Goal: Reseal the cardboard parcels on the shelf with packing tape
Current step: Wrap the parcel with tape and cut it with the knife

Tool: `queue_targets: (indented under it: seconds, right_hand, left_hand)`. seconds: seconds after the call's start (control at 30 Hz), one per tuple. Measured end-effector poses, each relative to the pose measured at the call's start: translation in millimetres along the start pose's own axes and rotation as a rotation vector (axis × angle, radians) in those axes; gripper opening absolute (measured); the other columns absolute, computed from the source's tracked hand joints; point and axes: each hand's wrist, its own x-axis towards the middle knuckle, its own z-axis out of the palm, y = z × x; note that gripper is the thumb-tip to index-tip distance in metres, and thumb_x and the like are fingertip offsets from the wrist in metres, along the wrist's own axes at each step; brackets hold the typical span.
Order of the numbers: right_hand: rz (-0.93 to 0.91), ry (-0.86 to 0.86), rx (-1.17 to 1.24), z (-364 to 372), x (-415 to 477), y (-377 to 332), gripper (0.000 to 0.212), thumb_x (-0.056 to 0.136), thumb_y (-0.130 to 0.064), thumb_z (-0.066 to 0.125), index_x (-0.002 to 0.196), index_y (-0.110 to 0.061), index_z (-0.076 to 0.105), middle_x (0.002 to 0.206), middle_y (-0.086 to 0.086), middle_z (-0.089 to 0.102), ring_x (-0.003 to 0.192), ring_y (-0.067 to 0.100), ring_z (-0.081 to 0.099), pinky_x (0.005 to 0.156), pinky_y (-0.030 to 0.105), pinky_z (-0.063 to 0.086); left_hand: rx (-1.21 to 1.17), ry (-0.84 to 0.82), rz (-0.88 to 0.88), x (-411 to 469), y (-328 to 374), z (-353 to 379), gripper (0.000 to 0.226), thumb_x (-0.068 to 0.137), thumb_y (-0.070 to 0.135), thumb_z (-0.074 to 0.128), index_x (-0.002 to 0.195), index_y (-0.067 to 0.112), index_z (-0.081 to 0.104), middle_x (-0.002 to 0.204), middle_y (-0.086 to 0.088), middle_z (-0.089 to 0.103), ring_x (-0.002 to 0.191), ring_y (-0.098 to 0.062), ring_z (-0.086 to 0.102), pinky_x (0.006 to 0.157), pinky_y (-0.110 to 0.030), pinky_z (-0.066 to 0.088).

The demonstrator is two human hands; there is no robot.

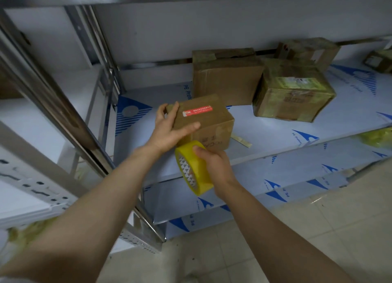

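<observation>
A small cardboard parcel (pixel 209 121) with a red label on top stands near the front of the steel shelf (pixel 275 138). My left hand (pixel 169 126) grips its near left corner, thumb on the left side and fingers laid over the top. Just below that corner my right hand (pixel 216 166) holds a roll of yellow packing tape (pixel 194 169) on edge, in front of the shelf's lip. The roll touches the parcel's lower front corner. Behind stand a larger plain parcel (pixel 227 79) and a parcel wrapped in yellowed tape (pixel 293 93).
More parcels (pixel 307 50) sit at the back right of the shelf. A loose tape strip (pixel 241 140) lies right of the small parcel. A steel upright (pixel 53 104) runs down on the left. A lower shelf (pixel 275 176) and tiled floor (pixel 318 229) lie below.
</observation>
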Motion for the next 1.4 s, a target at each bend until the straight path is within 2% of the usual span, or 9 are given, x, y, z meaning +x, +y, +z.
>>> queue_targets:
  seconds: [0.13,0.27,0.37,0.5,0.63,0.83,1.1,1.23,1.4]
  right_hand:
    - [0.048,-0.024,-0.004,-1.8,1.7,-5.0,0.008,0.089,-0.021,0.064,0.093,-0.023,0.058,0.105,0.001,0.064,0.098,0.022,0.059,0.091,0.036,0.047]
    - [0.066,-0.092,-0.035,-5.3,-6.6,-24.5,0.040,0.075,-0.038,0.073,0.108,-0.020,0.061,0.117,0.006,0.065,0.105,0.029,0.062,0.096,0.047,0.049]
    - [0.026,-0.257,-0.010,-17.8,-12.7,-52.9,0.019,0.085,-0.020,0.065,0.102,-0.015,0.066,0.101,0.011,0.071,0.090,0.028,0.068,0.084,0.042,0.056]
    - [-0.063,-0.352,-0.032,-13.5,-13.9,-81.3,0.010,0.089,-0.007,0.056,0.083,-0.009,0.064,0.067,0.006,0.069,0.059,0.018,0.065,0.058,0.026,0.055]
    - [-0.143,-0.185,-0.154,11.0,7.1,-96.6,0.016,0.085,-0.030,0.069,0.087,-0.015,0.066,0.097,0.014,0.071,0.090,0.031,0.069,0.088,0.048,0.055]
    - [-0.172,-0.184,-0.254,29.1,40.6,-100.4,0.023,0.088,-0.044,0.063,0.081,-0.021,0.063,0.105,0.008,0.070,0.099,0.026,0.067,0.097,0.046,0.050]
    - [-0.228,-0.103,-0.328,47.3,50.0,-109.0,0.043,0.092,-0.043,0.058,0.092,-0.001,0.067,0.104,0.019,0.069,0.098,0.032,0.066,0.095,0.047,0.050]
    - [-0.287,0.010,-0.388,46.8,26.8,-112.7,0.050,0.088,-0.049,0.061,0.057,-0.012,0.050,0.068,0.007,0.054,0.073,0.025,0.056,0.078,0.038,0.048]
    - [-0.237,-0.011,-0.495,21.2,-9.4,-87.5,0.043,0.090,-0.047,0.057,0.070,-0.010,0.060,0.070,-0.003,0.054,0.070,0.012,0.053,0.076,0.033,0.046]
  left_hand:
    - [0.182,-0.289,-0.076,2.9,4.2,-32.5,0.124,0.061,0.057,0.075,0.153,0.027,-0.002,0.158,0.002,-0.014,0.146,-0.020,-0.003,0.119,-0.034,0.007]
    - [0.087,-0.158,-0.027,5.4,14.1,-35.0,0.099,0.068,0.049,0.078,0.149,0.021,0.029,0.151,-0.004,0.026,0.139,-0.021,0.027,0.113,-0.029,0.025]
    - [-0.051,-0.206,-0.133,7.1,19.7,-43.2,0.076,0.073,0.050,0.074,0.139,0.024,0.047,0.138,0.000,0.048,0.127,-0.019,0.044,0.097,-0.033,0.041]
    - [-0.221,-0.255,-0.323,8.3,15.2,-51.5,0.062,0.048,0.060,0.067,0.099,0.024,0.066,0.121,-0.006,0.061,0.115,-0.021,0.056,0.079,-0.035,0.051]
    - [-0.310,-0.126,-0.387,24.2,8.3,-55.2,0.057,0.067,0.055,0.061,0.113,0.021,0.062,0.127,0.001,0.055,0.122,-0.017,0.048,0.084,-0.041,0.044]
    - [-0.614,0.120,-0.505,52.2,-15.9,-46.2,0.030,0.089,0.027,0.056,0.113,0.011,0.064,0.114,-0.008,0.066,0.105,-0.025,0.062,0.074,-0.042,0.056]
    - [-0.553,0.184,-0.497,65.3,-17.2,-50.4,0.012,0.090,0.013,0.057,0.093,0.004,0.065,0.104,-0.017,0.069,0.096,-0.033,0.066,0.062,-0.041,0.058]
    - [-0.475,0.253,-0.480,67.5,-16.2,-49.9,0.011,0.088,0.015,0.063,0.088,0.004,0.063,0.104,-0.021,0.068,0.095,-0.033,0.066,0.057,-0.034,0.056]
    - [-0.465,0.305,-0.419,63.8,-17.2,-46.8,0.027,0.084,0.033,0.072,0.089,0.008,0.065,0.107,-0.014,0.066,0.098,-0.028,0.063,0.075,-0.044,0.058]
